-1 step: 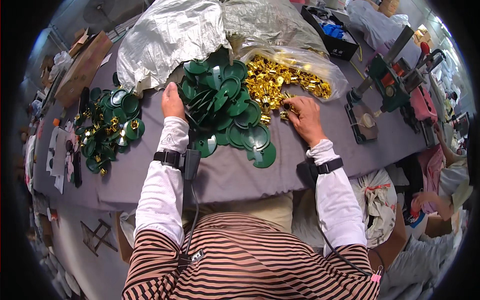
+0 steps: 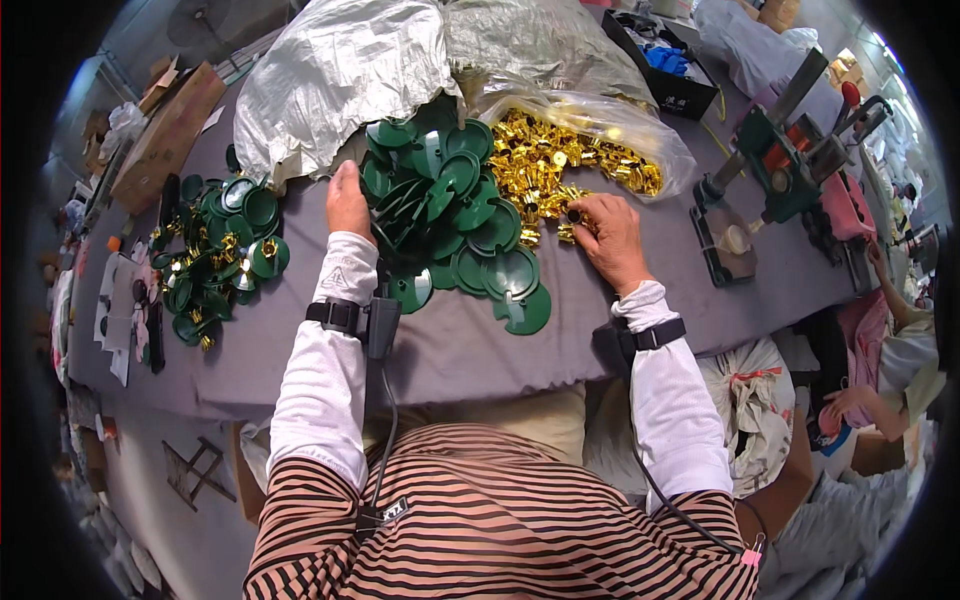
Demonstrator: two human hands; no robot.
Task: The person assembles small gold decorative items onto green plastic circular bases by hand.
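My left hand (image 2: 348, 205) is against the left side of a heap of dark green round discs (image 2: 440, 200), its fingers stretched out and seen edge-on. Some fingertips are hidden, and I see nothing held there. At the right of the heap, my right hand (image 2: 615, 240) has thumb and fingers closed on a small shiny gold clip-like piece (image 2: 567, 232), mostly covered by the fingers. Just beyond it, a pile of similar gold pieces (image 2: 545, 160) spills from a clear plastic bag (image 2: 676, 165).
To the left lie green discs fitted with gold pieces (image 2: 215, 260). A silver-white sack (image 2: 340, 80) stands behind the heap. On the right are a green hand press (image 2: 780, 180) and a black box (image 2: 670, 85). Another person's hand (image 2: 850, 400) shows at far right.
My hands and the piles are almost unchanged; my right fingers have shifted very slightly. The other person's hand at the far right has moved a little.
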